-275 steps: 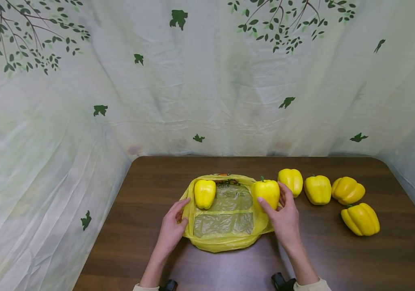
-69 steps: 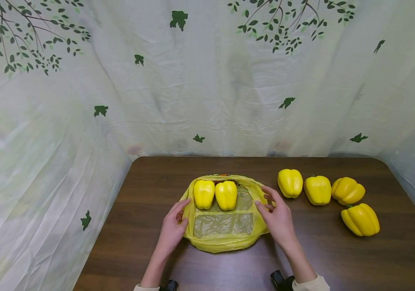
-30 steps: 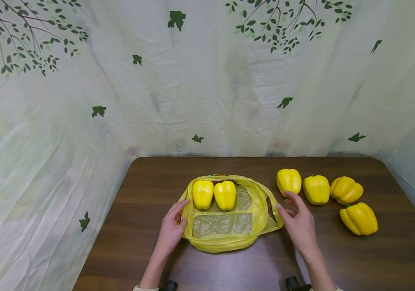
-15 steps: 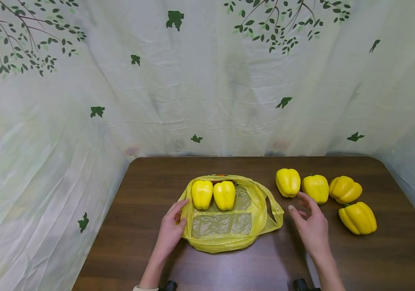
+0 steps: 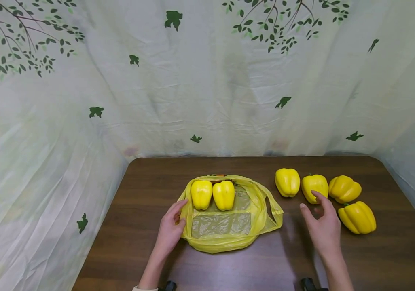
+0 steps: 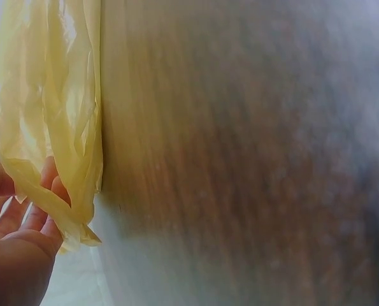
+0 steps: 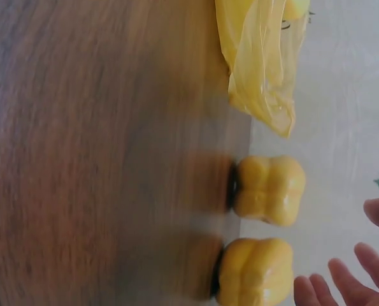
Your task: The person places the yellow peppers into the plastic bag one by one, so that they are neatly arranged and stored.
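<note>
A yellow plastic bag lies spread with its mouth wide, printing inside its far side. Two yellow bell peppers, one on the left and one on the right, stand side by side in it. My left hand holds the bag's left handle; in the left wrist view its fingers are hooked through the loop. Over the table to the right, my right hand is empty, fingers spread. Its fingertips overlap a bell pepper in the head view.
Other yellow bell peppers lie on the right: one nearest the bag, one farther right, and one closer to me. The brown wooden table ends at a pale leaf-printed curtain.
A bell pepper that my right hand held earlier now stands in the bag beside the first. My right hand has since moved right, away from the bag. My left hand stays at its handle.
</note>
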Motion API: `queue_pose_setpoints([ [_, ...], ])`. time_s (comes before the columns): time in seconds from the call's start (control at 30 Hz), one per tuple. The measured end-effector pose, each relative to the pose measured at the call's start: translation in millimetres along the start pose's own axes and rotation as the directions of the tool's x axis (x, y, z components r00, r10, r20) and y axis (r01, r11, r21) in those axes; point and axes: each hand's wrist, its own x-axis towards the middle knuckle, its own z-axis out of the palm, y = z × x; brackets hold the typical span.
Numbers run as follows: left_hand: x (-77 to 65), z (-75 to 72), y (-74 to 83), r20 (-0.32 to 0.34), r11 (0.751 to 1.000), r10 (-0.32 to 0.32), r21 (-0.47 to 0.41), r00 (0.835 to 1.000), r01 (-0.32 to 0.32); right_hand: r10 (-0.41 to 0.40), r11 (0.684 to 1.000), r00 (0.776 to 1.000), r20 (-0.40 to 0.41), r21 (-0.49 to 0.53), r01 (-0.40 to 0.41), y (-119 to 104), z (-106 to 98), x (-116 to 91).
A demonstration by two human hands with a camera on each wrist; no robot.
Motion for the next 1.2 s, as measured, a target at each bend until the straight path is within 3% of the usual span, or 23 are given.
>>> queue_pose_setpoints([
  [0.2, 2.4, 0.6, -12.1, -0.008, 1.0, 0.004, 0.0, 1.0, -0.004, -0.024, 0.999, 0.998, -0.063, 0.044, 0.027, 3.1, -8.2, 0.6],
  [0.63, 3.1, 0.3, -13.1, -0.002, 0.999, 0.03, -0.014, 1.0, -0.03, 0.042, 0.998, 0.995, -0.094, 0.058, -0.037, 11.2, -24.0, 0.3],
  [1.2, 2.8, 1.1, -13.0, -0.002, 0.999, 0.036, -0.028, 0.999, -0.036, 0.055, 0.998, 0.988, -0.143, 0.027, -0.052, 20.8, -39.4, -1.1],
])
